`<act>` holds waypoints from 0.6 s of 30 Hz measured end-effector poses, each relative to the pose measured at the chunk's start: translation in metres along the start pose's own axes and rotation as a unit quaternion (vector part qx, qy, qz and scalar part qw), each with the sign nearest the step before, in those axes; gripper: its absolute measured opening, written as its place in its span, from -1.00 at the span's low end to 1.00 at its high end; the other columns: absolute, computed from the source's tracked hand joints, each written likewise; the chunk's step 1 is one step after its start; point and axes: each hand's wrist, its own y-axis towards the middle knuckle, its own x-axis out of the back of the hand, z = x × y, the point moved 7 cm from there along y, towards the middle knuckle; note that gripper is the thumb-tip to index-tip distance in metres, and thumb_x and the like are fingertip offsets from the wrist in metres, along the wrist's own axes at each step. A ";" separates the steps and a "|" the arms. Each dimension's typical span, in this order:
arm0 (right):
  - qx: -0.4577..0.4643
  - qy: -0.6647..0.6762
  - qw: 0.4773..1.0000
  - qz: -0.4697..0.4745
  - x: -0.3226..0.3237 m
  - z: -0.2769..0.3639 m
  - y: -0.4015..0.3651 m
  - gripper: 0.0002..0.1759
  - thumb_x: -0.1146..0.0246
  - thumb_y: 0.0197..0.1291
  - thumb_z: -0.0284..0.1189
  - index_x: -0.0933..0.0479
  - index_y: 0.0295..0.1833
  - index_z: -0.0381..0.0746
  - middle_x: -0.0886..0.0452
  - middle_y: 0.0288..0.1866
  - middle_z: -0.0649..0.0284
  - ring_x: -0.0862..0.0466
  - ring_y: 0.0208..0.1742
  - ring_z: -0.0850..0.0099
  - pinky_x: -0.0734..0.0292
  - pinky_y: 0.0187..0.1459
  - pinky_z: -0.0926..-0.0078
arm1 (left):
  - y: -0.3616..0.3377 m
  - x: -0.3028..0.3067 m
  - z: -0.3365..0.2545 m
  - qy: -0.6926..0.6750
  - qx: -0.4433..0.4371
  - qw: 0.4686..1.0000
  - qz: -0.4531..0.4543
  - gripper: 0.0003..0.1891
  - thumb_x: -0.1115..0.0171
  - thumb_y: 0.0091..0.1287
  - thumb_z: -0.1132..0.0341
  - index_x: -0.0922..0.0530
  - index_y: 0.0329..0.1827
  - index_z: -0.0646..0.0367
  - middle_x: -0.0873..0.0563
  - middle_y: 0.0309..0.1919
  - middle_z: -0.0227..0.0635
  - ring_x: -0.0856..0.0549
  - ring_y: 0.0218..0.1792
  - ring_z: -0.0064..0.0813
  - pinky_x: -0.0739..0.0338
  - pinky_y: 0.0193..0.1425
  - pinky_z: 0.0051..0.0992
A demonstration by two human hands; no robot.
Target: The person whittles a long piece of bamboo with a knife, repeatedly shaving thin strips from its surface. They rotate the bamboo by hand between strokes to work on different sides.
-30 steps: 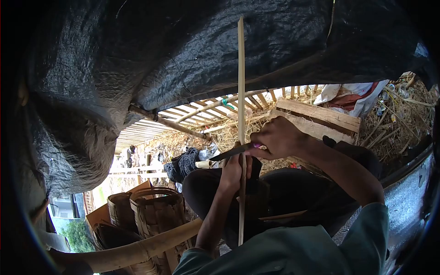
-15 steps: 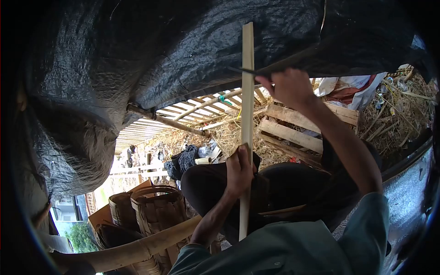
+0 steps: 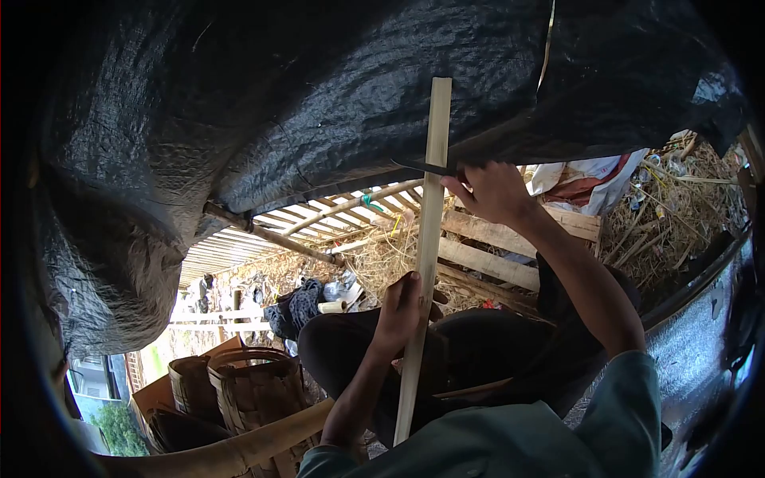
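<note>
A long, pale strip of split bamboo (image 3: pixel 431 215) stands nearly upright in front of my body, its lower end by my shirt. My left hand (image 3: pixel 398 315) is closed around its lower half, above my bent knees. My right hand (image 3: pixel 496 191), higher up and to the right of the strip, grips a knife (image 3: pixel 422 166) by its handle. The knife's dark, thin blade crosses the strip and points left. Whether the edge bites into the bamboo cannot be made out.
Black plastic sheeting (image 3: pixel 335 103) hangs overhead and at left. Woven baskets (image 3: pixel 255 390) stand at lower left behind a thick bamboo pole (image 3: pixel 231 450). A wooden slat crate (image 3: pixel 502 259) lies on straw at right. Beyond is a bamboo slat fence (image 3: pixel 263 239).
My right hand and the knife have come down toward me. The strip's top has also dropped, and the strip leans a little more to the right. My left hand still holds it.
</note>
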 end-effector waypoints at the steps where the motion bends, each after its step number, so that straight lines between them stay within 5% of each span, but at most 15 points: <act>1: 0.016 0.028 0.999 -0.008 -0.001 0.006 -0.002 -0.49 -0.10 0.29 -0.02 -0.55 -0.45 -0.24 -0.57 -0.67 0.14 -0.65 -0.59 0.12 -0.58 -0.50 0.20 | -0.002 0.001 -0.003 -0.018 0.007 1.000 0.021 -0.53 0.35 0.53 0.07 -0.45 -0.18 0.29 -0.67 -0.45 -0.20 -0.64 -0.53 -0.47 -0.56 -0.40 -0.49; 5: 0.079 0.063 0.994 -0.032 -0.002 0.016 -0.007 -0.63 -0.14 0.30 -0.14 -0.48 -0.23 -0.28 -0.61 -0.52 0.12 -0.64 -0.50 0.08 -0.55 -0.46 0.21 | 0.000 0.017 -0.035 0.040 -0.058 0.989 0.130 -0.76 0.07 0.48 0.30 -0.45 -0.10 0.34 -0.66 -0.37 -0.21 -0.71 -0.39 -0.44 -0.63 -0.30 -0.47; 10: 0.041 0.025 0.998 0.041 -0.017 0.007 -0.004 -0.65 -0.12 0.31 -0.16 -0.41 -0.17 -0.27 -0.59 -0.60 0.11 -0.66 -0.55 0.10 -0.58 -0.53 0.20 | 0.035 0.050 -0.078 0.033 -0.054 0.989 0.131 -0.79 0.00 0.44 0.35 -0.45 -0.09 0.37 -0.65 -0.40 -0.22 -0.71 -0.41 -0.43 -0.64 -0.32 -0.44; 13: 0.044 -0.028 0.999 0.002 -0.004 0.006 0.000 -0.69 -0.13 0.31 -0.20 -0.39 -0.20 -0.26 -0.58 -0.62 0.13 -0.64 -0.59 0.11 -0.58 -0.54 0.21 | 0.052 0.054 -0.085 0.045 -0.100 0.986 0.126 -0.77 -0.02 0.41 0.27 -0.43 -0.14 0.32 -0.61 -0.50 -0.28 -0.66 -0.54 -0.45 -0.57 -0.43 -0.43; 18: 0.014 0.090 0.996 -0.007 0.016 0.025 0.004 -0.76 -0.16 0.30 -0.31 -0.36 -0.18 -0.27 -0.58 -0.60 0.15 -0.65 -0.56 0.11 -0.55 -0.55 0.21 | 0.049 0.055 -0.078 0.038 -0.149 0.985 0.079 -0.80 -0.04 0.42 0.34 -0.44 -0.20 0.37 -0.61 -0.55 -0.28 -0.68 -0.58 -0.47 -0.58 -0.50 -0.46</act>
